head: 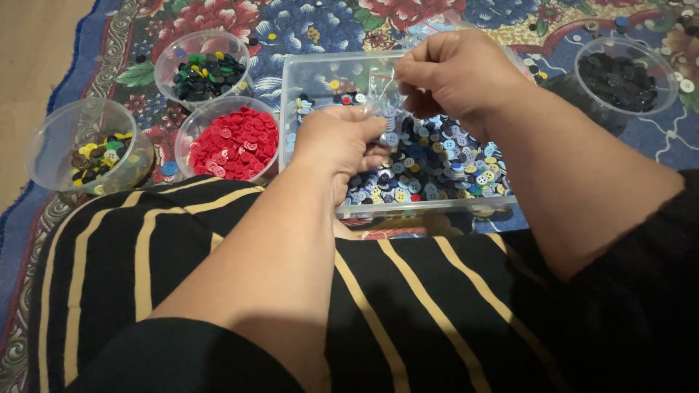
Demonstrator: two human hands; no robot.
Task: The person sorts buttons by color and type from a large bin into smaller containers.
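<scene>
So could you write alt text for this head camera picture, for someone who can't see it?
Two bare hands, left hand and right hand, pinch a small clear plastic bag over a clear rectangular tray of mixed buttons. To the left sit round tubs, one of red buttons, on a floral rug.

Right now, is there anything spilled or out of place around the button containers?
Yes. A few loose buttons lie on the floral rug, outside the clear rectangular box, between it and the round tub of black buttons. More lie scattered near the top right corner. The other round tubs look tidy.
</scene>
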